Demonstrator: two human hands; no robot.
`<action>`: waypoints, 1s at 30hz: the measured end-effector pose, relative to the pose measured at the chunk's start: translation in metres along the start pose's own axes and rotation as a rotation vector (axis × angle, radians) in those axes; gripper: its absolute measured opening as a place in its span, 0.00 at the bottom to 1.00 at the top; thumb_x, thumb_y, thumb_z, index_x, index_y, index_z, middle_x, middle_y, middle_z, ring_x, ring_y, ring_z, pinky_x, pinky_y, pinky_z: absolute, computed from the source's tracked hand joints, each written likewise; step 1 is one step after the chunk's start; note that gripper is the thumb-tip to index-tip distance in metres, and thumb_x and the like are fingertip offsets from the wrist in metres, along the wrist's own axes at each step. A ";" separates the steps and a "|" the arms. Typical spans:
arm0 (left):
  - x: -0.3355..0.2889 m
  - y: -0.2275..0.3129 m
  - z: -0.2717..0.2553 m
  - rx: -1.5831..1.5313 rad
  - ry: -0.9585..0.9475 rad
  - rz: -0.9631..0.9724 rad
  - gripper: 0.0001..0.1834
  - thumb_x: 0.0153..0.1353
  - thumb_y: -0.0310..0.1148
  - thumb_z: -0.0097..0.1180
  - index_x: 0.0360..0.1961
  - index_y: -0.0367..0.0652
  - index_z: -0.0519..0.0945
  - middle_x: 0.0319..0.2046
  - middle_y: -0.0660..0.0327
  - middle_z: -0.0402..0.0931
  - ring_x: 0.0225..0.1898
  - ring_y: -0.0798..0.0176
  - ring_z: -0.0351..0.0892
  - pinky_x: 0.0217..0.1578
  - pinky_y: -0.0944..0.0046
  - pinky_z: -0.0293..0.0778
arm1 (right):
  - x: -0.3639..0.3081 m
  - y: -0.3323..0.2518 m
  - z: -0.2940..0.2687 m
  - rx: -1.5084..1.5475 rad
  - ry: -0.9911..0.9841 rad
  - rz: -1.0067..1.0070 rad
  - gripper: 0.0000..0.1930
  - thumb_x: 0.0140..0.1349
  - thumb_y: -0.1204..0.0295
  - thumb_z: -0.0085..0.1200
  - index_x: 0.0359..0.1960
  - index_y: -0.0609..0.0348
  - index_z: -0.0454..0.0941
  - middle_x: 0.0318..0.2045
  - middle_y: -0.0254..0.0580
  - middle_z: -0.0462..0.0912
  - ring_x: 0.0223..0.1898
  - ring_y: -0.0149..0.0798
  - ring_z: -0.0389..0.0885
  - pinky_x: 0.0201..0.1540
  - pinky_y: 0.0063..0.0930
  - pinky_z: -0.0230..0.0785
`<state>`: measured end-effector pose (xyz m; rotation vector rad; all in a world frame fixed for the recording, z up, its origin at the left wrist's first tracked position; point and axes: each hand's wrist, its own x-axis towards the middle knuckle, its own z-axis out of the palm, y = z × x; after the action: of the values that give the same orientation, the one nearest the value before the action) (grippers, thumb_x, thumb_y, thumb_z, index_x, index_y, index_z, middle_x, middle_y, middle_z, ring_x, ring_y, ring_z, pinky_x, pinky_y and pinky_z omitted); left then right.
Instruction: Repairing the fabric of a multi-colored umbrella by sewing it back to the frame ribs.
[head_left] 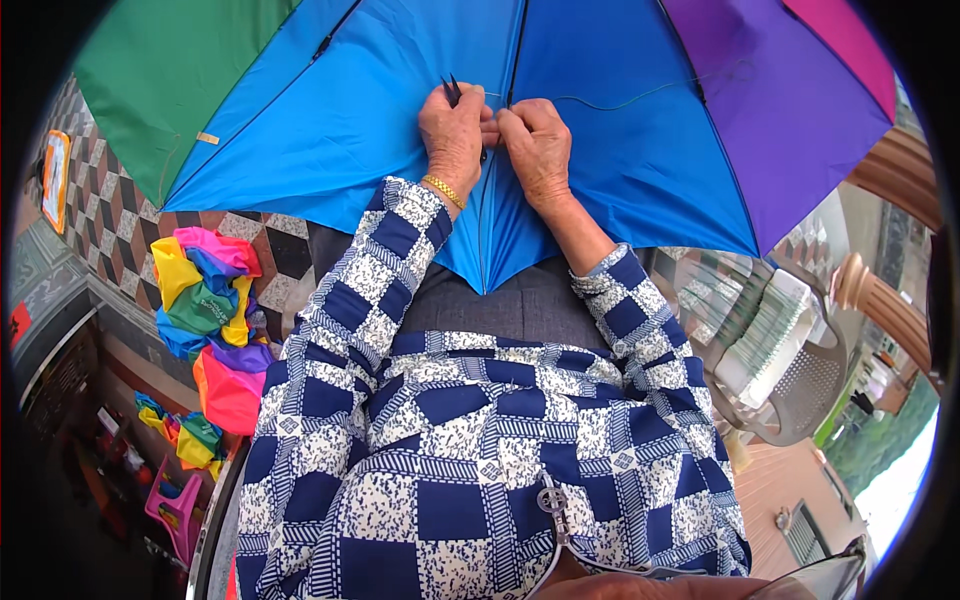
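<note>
An open multicoloured umbrella canopy [620, 110] with green, blue, purple and pink panels lies across my lap. My left hand [452, 135], with a gold bracelet on the wrist, grips small dark scissors [451, 90] whose tips stick up above the fingers. My right hand [537, 140] pinches the blue fabric along a dark rib seam [516, 45], right beside the left hand. A thin thread [640, 92] runs from the hands to the right over the blue panel. Both forearms wear blue-and-white checked sleeves.
A heap of folded colourful umbrella fabric [212, 290] lies on the tiled floor at my left, with more pieces [185, 432] and a small pink stool [175, 505] below it. A grey plastic chair [800, 385] stands at my right, near wooden balusters [890, 300].
</note>
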<state>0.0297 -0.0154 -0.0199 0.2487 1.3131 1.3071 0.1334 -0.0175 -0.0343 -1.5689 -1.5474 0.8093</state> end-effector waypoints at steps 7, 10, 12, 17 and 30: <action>0.001 0.003 0.000 -0.023 -0.004 -0.021 0.05 0.57 0.29 0.51 0.29 0.38 0.71 0.19 0.63 0.69 0.16 0.67 0.72 0.15 0.68 0.73 | 0.007 -0.005 -0.002 -0.040 -0.041 0.050 0.09 0.48 0.69 0.54 0.20 0.63 0.79 0.25 0.47 0.78 0.29 0.45 0.78 0.33 0.36 0.70; 0.002 0.000 -0.002 0.001 0.031 0.040 0.05 0.57 0.28 0.51 0.30 0.38 0.71 0.18 0.63 0.70 0.16 0.67 0.71 0.15 0.67 0.73 | 0.014 -0.024 -0.007 -0.230 -0.184 0.161 0.11 0.48 0.67 0.54 0.19 0.63 0.79 0.26 0.48 0.79 0.29 0.47 0.78 0.32 0.37 0.70; 0.002 -0.002 -0.002 0.002 0.032 0.039 0.05 0.57 0.28 0.50 0.30 0.38 0.71 0.18 0.62 0.70 0.16 0.67 0.71 0.15 0.67 0.73 | 0.013 -0.021 -0.005 -0.258 -0.169 0.140 0.11 0.49 0.67 0.53 0.19 0.64 0.79 0.26 0.48 0.79 0.28 0.48 0.78 0.32 0.37 0.70; 0.000 -0.003 0.002 0.005 0.048 0.041 0.05 0.57 0.28 0.50 0.31 0.37 0.70 0.18 0.62 0.70 0.16 0.67 0.71 0.15 0.66 0.73 | 0.011 -0.010 -0.003 -0.265 -0.095 0.022 0.11 0.49 0.68 0.53 0.19 0.64 0.79 0.27 0.48 0.79 0.28 0.47 0.78 0.31 0.37 0.70; 0.001 -0.006 -0.002 -0.056 -0.084 -0.053 0.04 0.58 0.29 0.53 0.31 0.43 0.72 0.19 0.64 0.70 0.17 0.68 0.72 0.18 0.67 0.73 | 0.009 0.013 -0.009 0.223 -0.135 0.060 0.07 0.50 0.74 0.56 0.21 0.66 0.77 0.25 0.42 0.76 0.26 0.37 0.76 0.29 0.28 0.68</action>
<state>0.0309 -0.0176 -0.0263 0.2254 1.2025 1.2733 0.1481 -0.0087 -0.0401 -1.4274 -1.4526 1.1021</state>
